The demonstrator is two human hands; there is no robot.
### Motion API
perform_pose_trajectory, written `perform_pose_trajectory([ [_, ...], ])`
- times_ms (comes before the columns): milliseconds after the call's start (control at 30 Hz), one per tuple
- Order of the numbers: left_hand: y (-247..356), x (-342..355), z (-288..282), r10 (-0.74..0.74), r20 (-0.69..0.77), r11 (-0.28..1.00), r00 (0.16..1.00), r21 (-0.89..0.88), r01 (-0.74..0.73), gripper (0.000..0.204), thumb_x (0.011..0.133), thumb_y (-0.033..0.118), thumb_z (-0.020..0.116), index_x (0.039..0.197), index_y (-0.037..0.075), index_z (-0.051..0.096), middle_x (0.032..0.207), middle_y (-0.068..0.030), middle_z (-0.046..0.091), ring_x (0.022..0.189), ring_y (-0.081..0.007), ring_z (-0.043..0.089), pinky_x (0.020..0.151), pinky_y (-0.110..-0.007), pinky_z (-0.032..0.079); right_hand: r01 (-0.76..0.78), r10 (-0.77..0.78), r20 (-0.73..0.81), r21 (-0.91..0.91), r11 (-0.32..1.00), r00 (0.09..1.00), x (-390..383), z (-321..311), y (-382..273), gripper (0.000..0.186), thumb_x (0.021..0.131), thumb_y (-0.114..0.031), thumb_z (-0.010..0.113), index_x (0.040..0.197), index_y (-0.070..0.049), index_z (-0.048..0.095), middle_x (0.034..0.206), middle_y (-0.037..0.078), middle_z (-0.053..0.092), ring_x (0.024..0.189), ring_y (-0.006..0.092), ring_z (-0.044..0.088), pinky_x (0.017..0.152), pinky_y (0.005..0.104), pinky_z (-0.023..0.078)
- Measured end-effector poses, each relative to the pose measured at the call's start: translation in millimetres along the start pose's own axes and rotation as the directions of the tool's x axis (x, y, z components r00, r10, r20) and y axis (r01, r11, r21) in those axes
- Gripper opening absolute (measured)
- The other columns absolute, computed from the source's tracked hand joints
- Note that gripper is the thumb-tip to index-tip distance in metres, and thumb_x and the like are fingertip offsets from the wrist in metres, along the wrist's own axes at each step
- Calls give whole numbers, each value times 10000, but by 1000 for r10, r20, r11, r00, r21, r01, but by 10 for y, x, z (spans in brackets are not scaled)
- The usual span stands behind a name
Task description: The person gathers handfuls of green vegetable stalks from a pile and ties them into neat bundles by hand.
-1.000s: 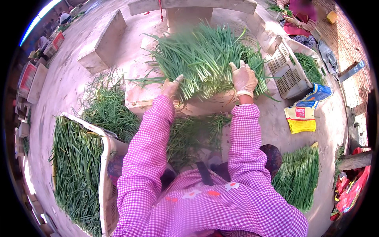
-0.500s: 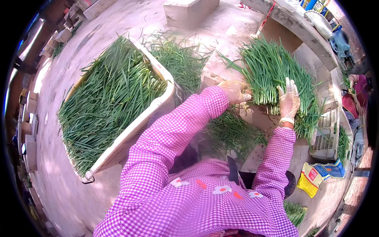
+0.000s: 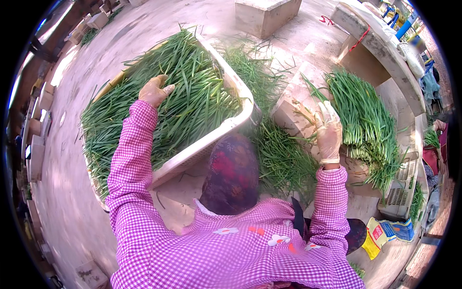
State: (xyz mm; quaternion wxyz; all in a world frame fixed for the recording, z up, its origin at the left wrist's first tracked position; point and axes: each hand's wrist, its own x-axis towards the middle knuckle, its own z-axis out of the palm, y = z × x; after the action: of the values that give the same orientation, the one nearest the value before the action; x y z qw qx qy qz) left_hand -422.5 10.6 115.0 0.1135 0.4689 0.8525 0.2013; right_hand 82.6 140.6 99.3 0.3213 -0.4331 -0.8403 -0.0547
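My gloved left hand (image 3: 154,90) is down on long green leaves (image 3: 127,144) heaped in a white plastic crate (image 3: 240,115), its fingers curled onto them. My gloved right hand (image 3: 327,130) is open, fingers extended, beside the concrete block (image 3: 293,111) and just left of a thick stack of green leaves with pale cut ends (image 3: 361,115). Loose leaves (image 3: 284,154) lie heaped between crate and block, partly under my right hand's side.
A concrete bench (image 3: 380,53) curves behind the stack, and another block (image 3: 262,19) stands further back. At the right are a slotted crate (image 3: 397,192), a yellow-and-blue bag (image 3: 385,236) and a partly visible person (image 3: 433,159). More crates line the far left.
My view has swung toward the left crate. My left hand has left the stack on the block for the crate's leaves; my right hand has lifted off the stack toward the left.
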Motion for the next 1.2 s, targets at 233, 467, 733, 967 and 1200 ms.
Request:
perform_pose_trajectory([
  [233, 380, 254, 88, 78, -208, 900, 975, 436, 21, 1016, 734, 493, 753, 1501, 117, 202, 1482, -206, 310, 1371, -349, 305, 1084, -468, 337, 212, -244, 107, 245, 946, 964, 551, 736, -1457, 502, 871, -329, 628, 1274, -37, 557, 1318, 159, 543, 1209, 271, 507, 1015, 395, 360],
  [467, 486, 892, 299, -84, -72, 744, 994, 658, 111, 1223, 656, 470, 798, 1525, 166, -7, 1562, -225, 85, 1448, -378, 119, 1118, -596, 200, 212, -233, 162, 137, 968, 959, 544, 1207, -1822, 470, 907, -416, 544, 1272, -122, 576, 1340, 73, 539, 1249, 218, 462, 1059, 452, 299],
  [733, 74, 1305, 241, -43, -44, 865, 998, 498, 59, 1151, 685, 489, 762, 1529, 222, 26, 1522, -228, 232, 1411, -343, 263, 1101, -482, 319, 184, -239, 261, 217, 959, 935, 521, 1215, -1786, 368, 891, -368, 562, 1170, -141, 638, 1251, 52, 587, 1274, 230, 430, 1064, 476, 272],
  [967, -244, 1475, -8, 69, 142, 954, 987, 280, -107, 1136, 649, 681, 728, 1513, 185, 183, 1516, -226, 261, 1401, -366, 275, 1125, -472, 291, 168, -215, 242, 201, 965, 946, 577, 1168, -1814, 305, 889, -346, 579, 1110, -155, 670, 1184, 40, 638, 1162, 233, 521, 1045, 457, 310],
  [1200, 76, 1470, 130, 96, -164, 779, 982, 627, 28, 961, 712, 489, 751, 1480, 143, 288, 1452, -181, 394, 1363, -341, 349, 1093, -491, 323, 146, -210, 246, 255, 956, 946, 568, 1184, -1804, 297, 870, -338, 596, 1074, -138, 675, 1158, 31, 629, 1269, 226, 435, 1052, 486, 298],
])
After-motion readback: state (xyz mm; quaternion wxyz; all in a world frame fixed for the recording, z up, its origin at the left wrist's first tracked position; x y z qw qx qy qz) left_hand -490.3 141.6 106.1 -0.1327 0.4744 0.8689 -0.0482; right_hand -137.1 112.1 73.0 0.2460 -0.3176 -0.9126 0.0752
